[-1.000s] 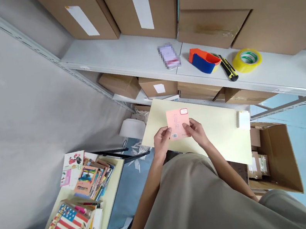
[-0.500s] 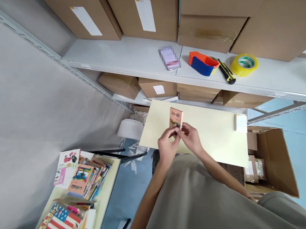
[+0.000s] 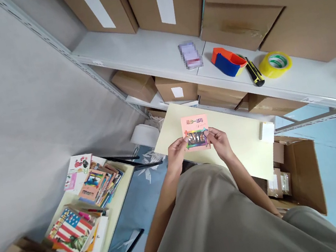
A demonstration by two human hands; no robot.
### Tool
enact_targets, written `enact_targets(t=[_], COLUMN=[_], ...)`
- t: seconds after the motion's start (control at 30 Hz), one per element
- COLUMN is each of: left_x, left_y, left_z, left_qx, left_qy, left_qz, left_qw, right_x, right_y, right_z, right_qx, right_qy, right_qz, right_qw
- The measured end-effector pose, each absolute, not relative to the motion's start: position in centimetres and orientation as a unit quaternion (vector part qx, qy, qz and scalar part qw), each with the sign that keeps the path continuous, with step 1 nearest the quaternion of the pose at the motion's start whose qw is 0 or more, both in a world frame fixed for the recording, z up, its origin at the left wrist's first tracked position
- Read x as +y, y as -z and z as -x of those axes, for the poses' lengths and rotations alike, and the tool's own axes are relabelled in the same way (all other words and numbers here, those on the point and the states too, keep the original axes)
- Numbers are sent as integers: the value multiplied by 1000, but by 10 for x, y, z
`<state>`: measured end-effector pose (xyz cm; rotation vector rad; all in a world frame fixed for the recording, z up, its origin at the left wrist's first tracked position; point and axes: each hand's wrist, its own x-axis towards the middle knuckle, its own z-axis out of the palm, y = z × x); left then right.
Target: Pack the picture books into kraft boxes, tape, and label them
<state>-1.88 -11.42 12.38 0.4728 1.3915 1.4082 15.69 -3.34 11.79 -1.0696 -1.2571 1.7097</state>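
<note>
Both hands are pinching a thin, square pink card (image 3: 196, 133) with a colourful printed face at the centre of the frame: the left hand (image 3: 177, 155) is gripping its left edge, the right hand (image 3: 219, 142) its right edge. It is hovering flat above a smooth pale-yellow worktop (image 3: 241, 139), bare around it. At lower right an open cardboard box (image 3: 302, 176) is holding small packets.

Pink card (image 3: 195, 132) with rainbow lettering and dark picture, over pale yellow table (image 3: 241, 139); far right, yellow tape roll (image 3: 274, 64), orange-and-blue dispenser (image 3: 228, 61); near left, stars-and-stripes book (image 3: 68, 233).
</note>
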Motion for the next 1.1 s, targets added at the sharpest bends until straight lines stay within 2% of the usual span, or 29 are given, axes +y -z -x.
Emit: enact_targets(t=[0.17, 0.4, 0.6, 0.8, 0.9, 0.97, 1.1], left_x=[-116, -119, -124, -129, -128, -126, -124], left_y=[-123, -123, -131, -137, -141, -142, -140], left_z=[11, 10, -8, -17, -4, 8, 21], left_qx=[595, 640, 627, 627, 640, 651, 606], left_qy=[-614, -631, -631, -576, -587, -599, -594], left_qz=[-196, -225, -290, -432, -416, -375, -322], left_qw=[480, 376, 354, 298, 270, 278, 419], right_x=[-34, -44, -62, -55, -43, -38, -39], right_y=[-111, -126, -130, -130, -132, -134, -137], right_z=[-156, -155, -136, -132, -143, -150, -154], right_qx=[-489, -560, -548, -550, -541, -523, -489], right_qy=[-662, -528, -620, -568, -570, -607, -670], right_qz=[428, 472, 415, 460, 455, 437, 404], right_qw=[373, 430, 378, 405, 418, 410, 385])
